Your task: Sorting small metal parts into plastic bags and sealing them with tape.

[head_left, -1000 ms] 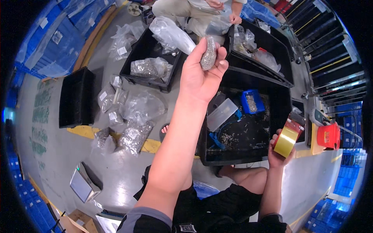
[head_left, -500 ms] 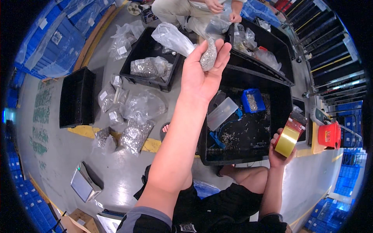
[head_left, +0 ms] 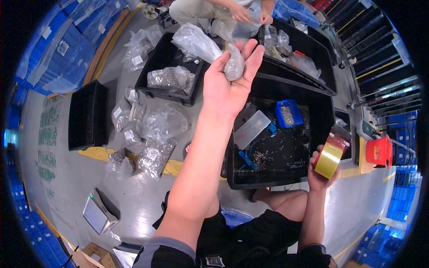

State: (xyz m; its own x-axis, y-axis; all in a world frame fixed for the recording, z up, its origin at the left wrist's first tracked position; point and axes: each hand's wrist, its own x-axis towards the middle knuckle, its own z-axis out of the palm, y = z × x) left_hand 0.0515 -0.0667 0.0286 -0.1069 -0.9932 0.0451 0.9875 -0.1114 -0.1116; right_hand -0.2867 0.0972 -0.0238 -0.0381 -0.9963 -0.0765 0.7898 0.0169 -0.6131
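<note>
My left hand [head_left: 228, 87] reaches out palm up, with a small clear bag of small metal parts [head_left: 234, 66] resting on the palm and fingers. Its thumb lies along the bag's left side and the other fingers are extended. In my right hand [head_left: 320, 178], at the right, is a tape dispenser [head_left: 330, 156] with a wide yellow roll and a red body. Beyond my left forearm lies a large black bin [head_left: 286, 157], holding a blue tray [head_left: 289, 114] of small parts, a translucent plastic box [head_left: 253, 130], a blue strap and scattered parts.
Clear bags of parts [head_left: 154, 156] lie on the floor at left, near a black crate [head_left: 172, 52] with more bags. A scale [head_left: 98, 214] stands lower left, a red container [head_left: 379, 152] at right. Another person's hands [head_left: 254, 15] work at the far side.
My left hand has shifted slightly left with the bag, which now sits a little more upright in it. The right hand still holds the tape dispenser, nearly unmoved.
</note>
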